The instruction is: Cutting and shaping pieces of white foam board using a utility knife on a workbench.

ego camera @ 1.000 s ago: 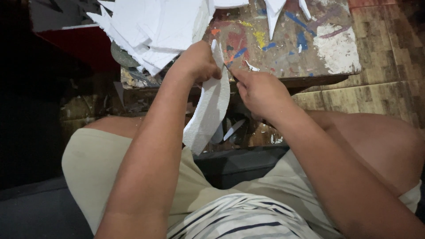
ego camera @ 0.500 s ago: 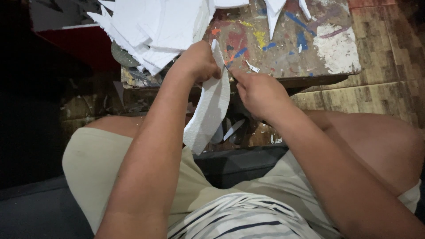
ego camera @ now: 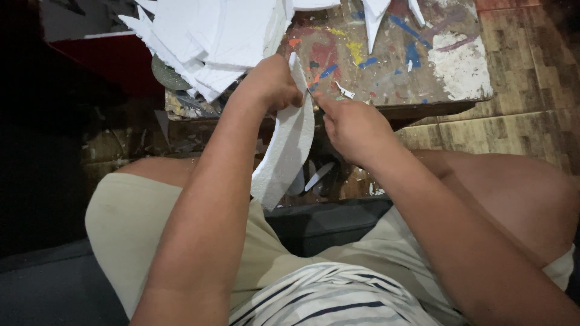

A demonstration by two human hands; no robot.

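Note:
My left hand (ego camera: pixel 270 84) grips the top of a long curved strip of white foam (ego camera: pixel 289 145) that hangs down between my knees. My right hand (ego camera: pixel 353 124) is closed around a thin blade (ego camera: pixel 310 94), whose tip touches the foam strip's upper edge just below my left fingers. Most of the blade is hidden inside my fist. Both hands work in front of a low paint-stained wooden table (ego camera: pixel 386 66).
A pile of white foam sheets and offcuts (ego camera: pixel 211 36) covers the table's left part. Pointed foam pieces (ego camera: pixel 377 15) lie at its far edge. Small foam scraps (ego camera: pixel 319 176) lie on the floor under the table. Brown patterned flooring (ego camera: pixel 519 127) is at right.
The foam strip has shifted a little in my left hand, and my right hand has brought the blade up close against its top edge. Arms and legs stay put.

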